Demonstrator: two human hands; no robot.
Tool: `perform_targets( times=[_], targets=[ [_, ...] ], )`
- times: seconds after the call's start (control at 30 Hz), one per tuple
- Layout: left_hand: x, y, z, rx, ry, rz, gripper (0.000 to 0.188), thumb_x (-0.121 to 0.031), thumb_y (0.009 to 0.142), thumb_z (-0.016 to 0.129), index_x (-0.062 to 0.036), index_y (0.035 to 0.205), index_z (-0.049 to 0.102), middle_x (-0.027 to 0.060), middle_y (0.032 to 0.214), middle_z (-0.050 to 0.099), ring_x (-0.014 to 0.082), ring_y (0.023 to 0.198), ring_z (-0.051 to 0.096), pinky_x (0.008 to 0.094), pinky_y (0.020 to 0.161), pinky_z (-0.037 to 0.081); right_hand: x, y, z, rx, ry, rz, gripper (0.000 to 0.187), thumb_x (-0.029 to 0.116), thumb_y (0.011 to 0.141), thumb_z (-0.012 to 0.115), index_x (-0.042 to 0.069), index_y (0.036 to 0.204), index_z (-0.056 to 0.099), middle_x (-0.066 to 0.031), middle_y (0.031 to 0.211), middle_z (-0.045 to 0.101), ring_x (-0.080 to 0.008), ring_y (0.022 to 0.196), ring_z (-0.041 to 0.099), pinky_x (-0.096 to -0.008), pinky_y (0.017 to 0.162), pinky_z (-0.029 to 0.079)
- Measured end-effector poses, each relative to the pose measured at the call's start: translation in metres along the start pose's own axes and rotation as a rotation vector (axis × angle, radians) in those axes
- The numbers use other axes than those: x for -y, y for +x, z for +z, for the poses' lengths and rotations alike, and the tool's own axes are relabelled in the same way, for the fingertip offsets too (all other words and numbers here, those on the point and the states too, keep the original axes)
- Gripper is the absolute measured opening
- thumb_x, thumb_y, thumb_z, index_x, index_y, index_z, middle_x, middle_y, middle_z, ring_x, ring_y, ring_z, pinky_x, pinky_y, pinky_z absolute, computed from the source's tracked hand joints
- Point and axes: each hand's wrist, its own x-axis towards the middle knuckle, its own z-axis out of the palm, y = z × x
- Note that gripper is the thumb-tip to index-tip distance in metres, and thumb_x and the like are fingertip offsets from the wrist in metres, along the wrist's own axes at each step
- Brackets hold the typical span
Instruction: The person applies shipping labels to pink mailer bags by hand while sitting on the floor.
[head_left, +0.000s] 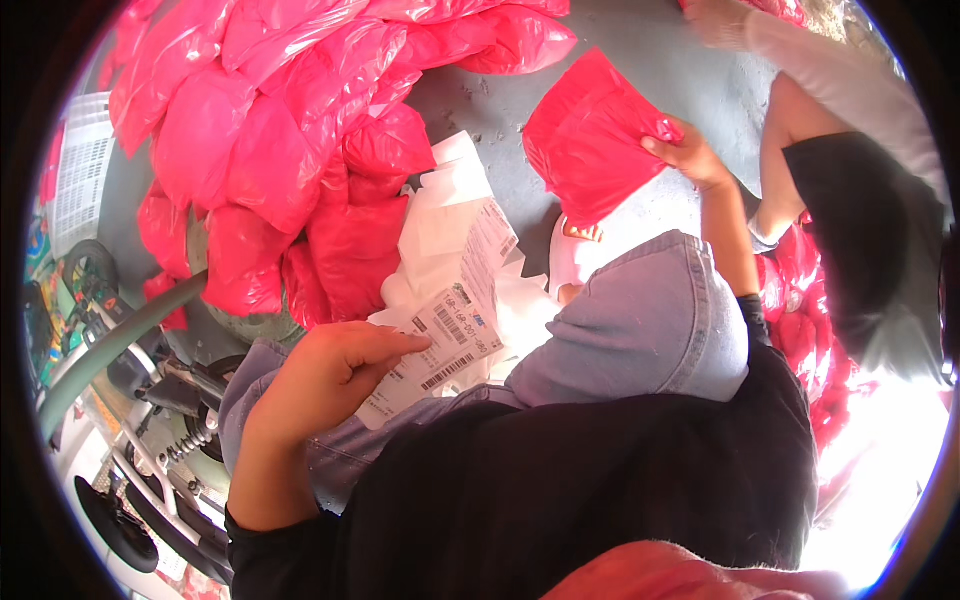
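My left hand [335,375] has its fingers pinched on a white printed shipping label [445,340] with barcodes, held over my lap. Beyond it a folded heap of white label paper [450,220] rises between my knees, with more print on its near side. Out to the right, my right hand [692,155] grips the edge of a flat red plastic mailing bag [592,135]. The bag hangs above the floor, past my raised right knee. Whether anything is inside it I cannot tell.
A large pile of filled red plastic bags [270,130] covers the floor ahead and left. More red bags [800,300] lie at the right, beside another person in black shorts [860,230]. A wheeled metal frame [170,430] and a white basket [85,170] stand at the left.
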Motion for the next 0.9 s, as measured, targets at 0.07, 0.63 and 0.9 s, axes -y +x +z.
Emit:
perform_targets(
  times=[0.07, 0.63, 0.9],
  targets=[
    [-0.001, 0.003, 0.002, 0.017, -0.025, -0.007, 0.028, 0.005, 0.073, 0.054, -0.0054, 0.097, 0.062, 0.0145, 0.078, 0.060, 0.0245, 0.068, 0.058, 0.0268, 0.063, 0.045, 0.026, 0.005, -0.021, 0.322, 0.062, 0.020, 0.039, 0.017, 0.073, 0.069, -0.002, 0.104, 0.055, -0.0045, 0.092, 0.060, -0.0110, 0.084, 0.054, -0.0259, 0.077, 0.043],
    [0.039, 0.174, 0.072, 0.035, -0.801, -0.054, 0.073, 0.004, 0.078, 0.049, -0.0076, 0.137, 0.008, 0.0136, 0.110, 0.053, 0.0163, 0.099, 0.051, 0.0273, 0.085, 0.039, -0.142, 0.022, 0.053, -0.392, -1.222, -0.183, 0.061, 0.053, 0.078, 0.047, 0.014, 0.124, 0.039, -0.0074, 0.132, 0.033, -0.0256, 0.123, 0.029, -0.0494, 0.099, 0.022],
    [0.044, 0.236, 0.106, -0.023, -0.693, 0.006, 0.074, 0.003, 0.076, 0.049, -0.0149, 0.138, 0.012, 0.0065, 0.083, 0.054, 0.0094, 0.075, 0.050, 0.0230, 0.071, 0.040, -0.001, -0.038, 0.061, 0.092, 0.240, -0.081, 0.033, 0.018, 0.076, 0.065, -0.001, 0.099, 0.051, -0.0074, 0.087, 0.057, -0.0102, 0.083, 0.052, -0.0238, 0.072, 0.043]
  ],
)
